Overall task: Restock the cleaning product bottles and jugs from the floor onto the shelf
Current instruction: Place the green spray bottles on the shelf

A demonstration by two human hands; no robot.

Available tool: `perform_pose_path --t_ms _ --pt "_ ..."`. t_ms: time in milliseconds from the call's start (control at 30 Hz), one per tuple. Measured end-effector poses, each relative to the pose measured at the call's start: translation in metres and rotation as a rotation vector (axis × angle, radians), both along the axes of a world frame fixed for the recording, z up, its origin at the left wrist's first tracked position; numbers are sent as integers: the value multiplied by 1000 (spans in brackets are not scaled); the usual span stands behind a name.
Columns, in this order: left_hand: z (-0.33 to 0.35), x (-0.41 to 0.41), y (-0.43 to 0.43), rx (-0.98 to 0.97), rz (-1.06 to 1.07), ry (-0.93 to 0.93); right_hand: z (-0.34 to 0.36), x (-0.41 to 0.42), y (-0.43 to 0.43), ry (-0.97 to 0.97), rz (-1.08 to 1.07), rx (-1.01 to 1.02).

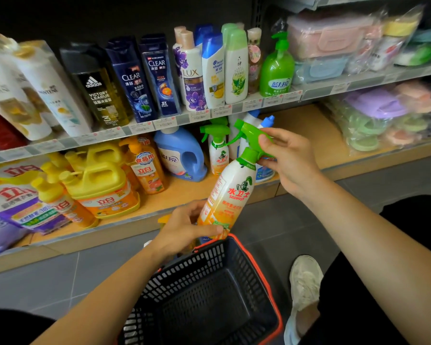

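spray bottle [230,192] tilted above basket [184,270] | shelf sprayer [217,151], blue jug [181,155] behind

The spray bottle [230,192] is white on top and orange at the bottom, with a green sprayer and red letters. The basket [182,272] looks black, maybe dark blue, with an orange-red rim. The big jugs [102,180] are yellow with orange labels. The laundry jug [184,150] is blue. The floor [60,282] is grey. The shoe [305,277] is white.
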State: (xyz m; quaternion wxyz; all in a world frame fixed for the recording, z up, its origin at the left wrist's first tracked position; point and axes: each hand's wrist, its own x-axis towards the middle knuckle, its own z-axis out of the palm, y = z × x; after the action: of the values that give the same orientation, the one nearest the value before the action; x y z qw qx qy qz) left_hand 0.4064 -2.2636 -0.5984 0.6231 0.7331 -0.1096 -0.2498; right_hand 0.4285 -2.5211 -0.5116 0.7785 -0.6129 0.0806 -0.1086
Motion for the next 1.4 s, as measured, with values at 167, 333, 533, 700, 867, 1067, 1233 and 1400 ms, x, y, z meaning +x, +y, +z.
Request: perform_pose_path --t_ms 167,333,533,700,867,1067,1233,1400 --pt "17 3 0 -283 252 62 -6 6 -12 67 -216 -445" --pt "47 10 7 -127 355 -214 -13 -7 1 -119 41 -923" --pt "57 2 -5 -112 260 -304 -41 -19 39 -174 478 -925" --pt "60 4 4 -204 266 -194 -46 -26 41 -104 562 -630" --pt "60 5 3 -224 264 -165 -43 -26 41 -102 550 -623" --pt "60 7 4 -288 258 -124 -41 -27 41 -54 480 -693" --pt "56 7 4 -374 201 -110 -42 -25 39 -22 451 -649" --pt "39 10 6 -346 170 -143 -45 -24 41 -3 439 -553"
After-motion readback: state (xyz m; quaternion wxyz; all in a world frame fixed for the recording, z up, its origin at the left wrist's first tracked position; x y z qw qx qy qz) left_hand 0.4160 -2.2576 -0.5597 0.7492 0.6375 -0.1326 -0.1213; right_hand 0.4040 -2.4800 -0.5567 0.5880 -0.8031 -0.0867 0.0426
